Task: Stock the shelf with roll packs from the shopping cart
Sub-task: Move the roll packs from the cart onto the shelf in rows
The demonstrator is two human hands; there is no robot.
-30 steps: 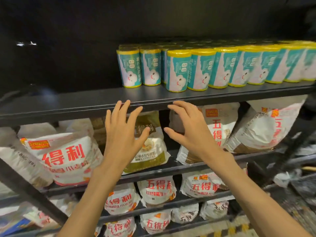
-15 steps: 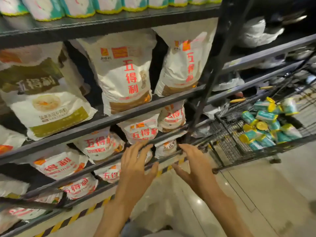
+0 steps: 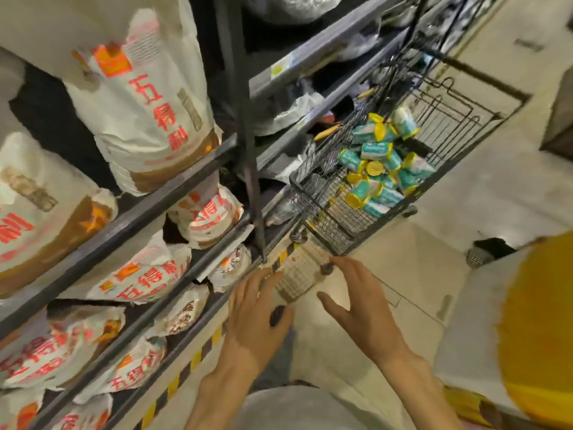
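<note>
From my head view, my left hand (image 3: 254, 308) and right hand (image 3: 361, 301) hang loose-fingered and empty above the floor, while the roll packs (image 3: 379, 159) lie heaped in the shopping cart (image 3: 313, 193), probably light, soft and slick-wrapped, best grasped around the middle.

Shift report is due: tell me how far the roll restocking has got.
Done: cannot tell; the roll shelf is out of view. In hand: nothing; left hand and right hand are open and empty, short of the shopping cart. Left: a heap of roll packs lies in the cart.
</note>
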